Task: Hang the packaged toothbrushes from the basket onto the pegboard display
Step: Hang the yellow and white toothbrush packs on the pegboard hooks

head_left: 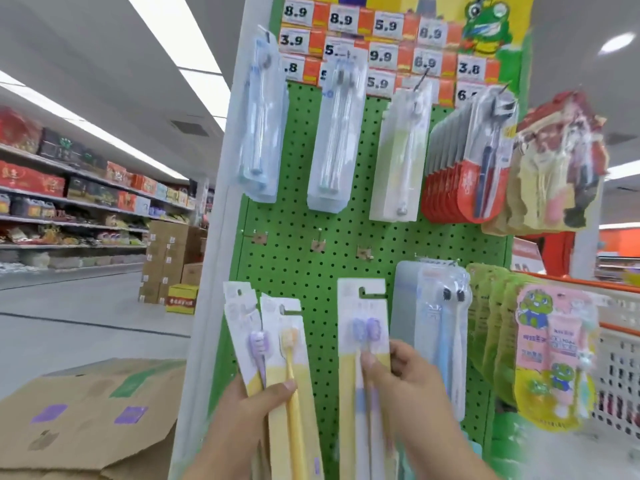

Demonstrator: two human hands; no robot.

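My left hand (258,405) grips a fanned bunch of packaged toothbrushes (273,344), white-and-yellow cards with purple and yellow brushes, low in front of the green pegboard (294,237). In my right hand (403,374) is one more pack (363,327) with two purple brushes, pinched at its middle. Its hang slot at the top sits against the board, just below a row of bare hooks (318,242). No basket is in view.
Clear toothbrush packs (332,133) hang along the upper row under price tags (381,39). Blue packs (438,334) and green frog-printed packs (547,355) hang at the lower right. A cardboard box (86,417) lies at lower left, and a store aisle with shelves (69,202) runs behind.
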